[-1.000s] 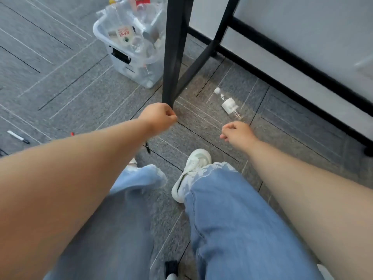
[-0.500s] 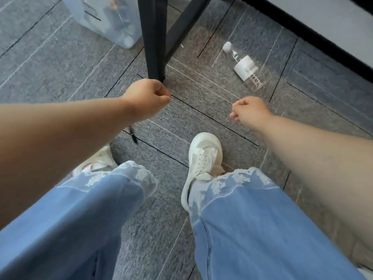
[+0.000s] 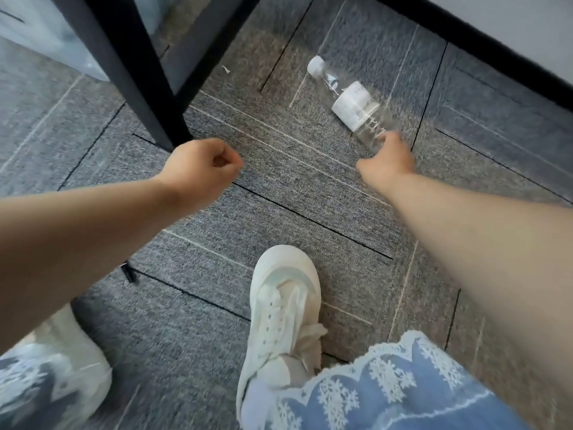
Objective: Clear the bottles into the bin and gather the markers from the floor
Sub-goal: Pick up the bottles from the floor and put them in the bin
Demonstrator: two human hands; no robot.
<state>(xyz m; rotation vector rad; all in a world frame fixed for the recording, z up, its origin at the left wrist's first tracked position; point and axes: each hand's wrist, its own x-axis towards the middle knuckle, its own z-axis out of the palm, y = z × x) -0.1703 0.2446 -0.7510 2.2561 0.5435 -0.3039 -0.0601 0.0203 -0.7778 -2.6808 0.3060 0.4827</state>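
Landmark: black table leg (image 3: 136, 88), upright on grey carpet (image 3: 279, 187).
White shoe (image 3: 279, 305): well below the leg.
Black skirting (image 3: 483, 48): far right.

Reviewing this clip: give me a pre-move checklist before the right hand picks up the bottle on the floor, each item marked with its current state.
1. Bottle in view, lying on the carpet: ok.
2. Cap on: ok.
3. Right hand at the bottle's base: ok.
4. Fingers closed around the bottle: cannot tell.
5. Left hand free: cannot tell, it is fisted.
6. Bin within reach: cannot tell, only a corner shows at top left.
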